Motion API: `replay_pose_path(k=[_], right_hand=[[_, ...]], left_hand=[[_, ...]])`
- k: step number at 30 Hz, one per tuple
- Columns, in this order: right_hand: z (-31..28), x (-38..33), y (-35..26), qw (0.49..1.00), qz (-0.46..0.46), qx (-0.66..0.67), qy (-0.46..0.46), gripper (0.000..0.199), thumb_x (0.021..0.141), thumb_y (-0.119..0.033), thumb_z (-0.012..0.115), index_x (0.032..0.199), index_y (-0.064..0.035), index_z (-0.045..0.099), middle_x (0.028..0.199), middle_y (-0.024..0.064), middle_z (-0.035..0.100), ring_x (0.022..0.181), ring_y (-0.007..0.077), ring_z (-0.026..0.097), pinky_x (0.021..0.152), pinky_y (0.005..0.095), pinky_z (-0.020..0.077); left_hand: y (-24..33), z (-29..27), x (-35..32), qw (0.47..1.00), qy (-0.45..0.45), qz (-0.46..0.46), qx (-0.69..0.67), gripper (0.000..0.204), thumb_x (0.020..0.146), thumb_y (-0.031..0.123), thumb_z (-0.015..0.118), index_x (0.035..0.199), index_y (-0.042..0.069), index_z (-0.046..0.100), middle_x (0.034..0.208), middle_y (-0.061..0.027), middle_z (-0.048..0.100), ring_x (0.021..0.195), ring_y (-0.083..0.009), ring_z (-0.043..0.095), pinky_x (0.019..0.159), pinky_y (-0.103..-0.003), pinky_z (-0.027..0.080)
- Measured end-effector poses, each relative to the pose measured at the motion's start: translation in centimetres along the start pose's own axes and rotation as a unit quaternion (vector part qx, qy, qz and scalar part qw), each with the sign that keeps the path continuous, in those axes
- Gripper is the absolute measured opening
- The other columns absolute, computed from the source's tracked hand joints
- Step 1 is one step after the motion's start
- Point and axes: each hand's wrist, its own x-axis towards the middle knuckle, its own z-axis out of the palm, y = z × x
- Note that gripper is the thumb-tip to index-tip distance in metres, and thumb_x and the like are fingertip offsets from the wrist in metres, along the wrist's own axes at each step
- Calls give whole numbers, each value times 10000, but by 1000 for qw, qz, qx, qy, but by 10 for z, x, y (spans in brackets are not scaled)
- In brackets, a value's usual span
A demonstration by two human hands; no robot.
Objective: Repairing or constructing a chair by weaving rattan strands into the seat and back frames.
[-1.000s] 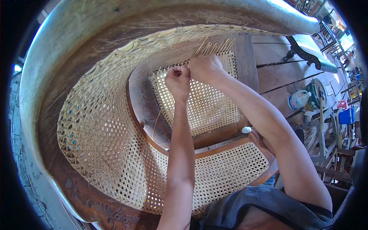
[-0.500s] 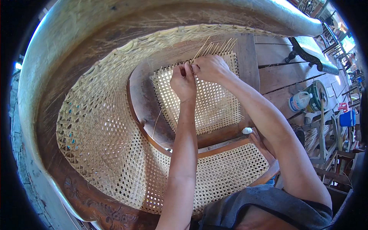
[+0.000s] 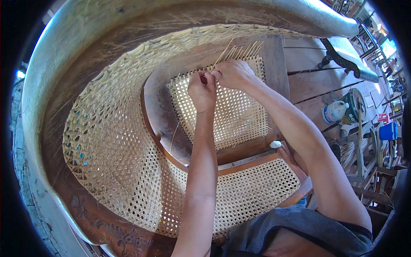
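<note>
A dark wooden chair lies before me with a woven cane seat panel (image 3: 233, 113) in its frame (image 3: 165, 124). Loose cane strands (image 3: 237, 51) stick up past the panel's far edge. My left hand (image 3: 202, 90) and my right hand (image 3: 233, 73) meet at that far edge, fingers pinched on a cane strand. The curved cane back (image 3: 111, 141) wraps around on the left, and a second cane panel (image 3: 257, 192) lies nearer me.
A white plastic jug (image 3: 334, 112) and a green round thing (image 3: 354, 105) stand on the plank floor (image 3: 308, 64) to the right. A small white lump (image 3: 275, 144) rests on the frame's near edge. Wooden furniture parts crowd the far right.
Both hands have stayed at the panel's far edge, shifting slightly left and working the strand; the right hand has drawn closer to the left.
</note>
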Motion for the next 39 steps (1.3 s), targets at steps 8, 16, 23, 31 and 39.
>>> replay_pose_path(k=[8,16,23,31,39], right_hand=[[-2,0,-1,1000,3,-4,-7,308,872,-300,514,825,-42,676,852,190,676,875,375,651,789,493,504],[-20,-2,-24,995,38,-57,-79,285,854,-270,545,869,-33,703,892,208,688,906,364,671,818,472,522],[-37,3,-42,991,54,-104,-59,262,864,-210,534,1058,-86,659,1056,204,670,1027,332,653,870,442,520],[-15,5,-40,989,71,-114,-56,279,843,-193,564,1029,-30,692,1000,218,687,974,349,674,831,441,540],[-4,11,-31,992,122,-29,32,410,934,-365,517,867,2,686,869,267,666,876,424,657,790,514,516]], left_hand=[[-1,-1,6,997,-13,57,43,132,854,118,662,831,-9,634,695,-156,646,599,-251,641,590,-357,513],[-11,-4,1,999,-25,0,-34,102,887,85,636,881,-17,644,699,-103,664,621,-130,639,568,-282,501],[-21,-1,-1,992,-32,16,-118,62,862,72,634,871,10,641,692,-60,604,590,-120,561,566,-267,469],[-13,-5,1,998,-13,58,-36,90,880,128,620,872,38,613,736,-127,567,629,-273,573,583,-387,468],[-10,-2,3,998,-7,42,-50,78,873,115,628,866,40,608,733,-136,565,618,-290,574,575,-400,467]])
